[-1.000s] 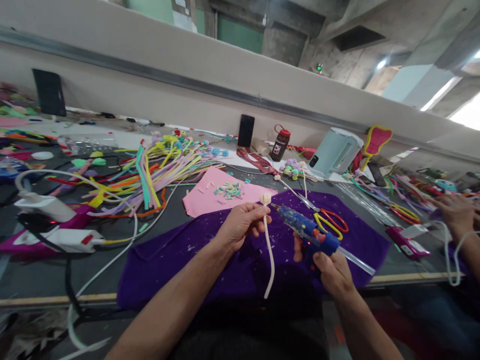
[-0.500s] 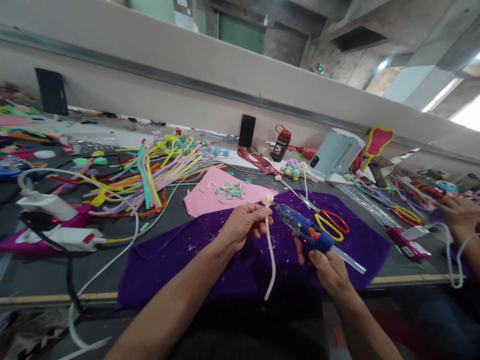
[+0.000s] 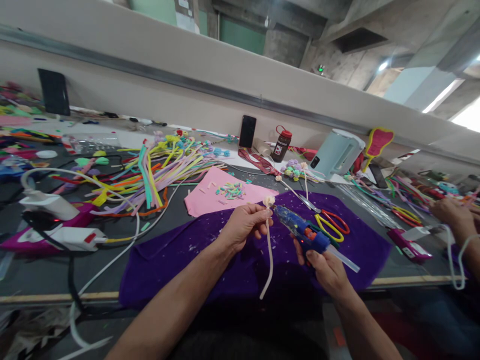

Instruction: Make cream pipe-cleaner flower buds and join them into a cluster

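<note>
Between thumb and fingers, my left hand (image 3: 245, 225) pinches a cream pipe-cleaner flower (image 3: 269, 260) just under its small bunched head, with the long stem hanging down. My right hand (image 3: 326, 267) is wrapped round a blue hot glue gun (image 3: 300, 226), a clear glue stick (image 3: 345, 259) poking out of its back end. The gun's nozzle points up and left, right beside the flower head; whether it touches cannot be made out. Below both hands lies a purple cloth (image 3: 180, 255). Scissors (image 3: 333, 222) with red and yellow handles rest on it, just past the gun.
A pink sheet (image 3: 198, 197) holds several short coloured pieces. Bundled coloured pipe cleaners (image 3: 168, 177) lie to the left, near a magenta power strip (image 3: 80, 220) with cables. A bottle (image 3: 281, 145) and pale blue kettle (image 3: 337, 152) stand behind. At right is another person's hand (image 3: 452, 212).
The glue gun has shifted slightly left and its rear end has tipped a little. The flower's stem end has swung slightly left. The other person's hand at the right has moved left.
</note>
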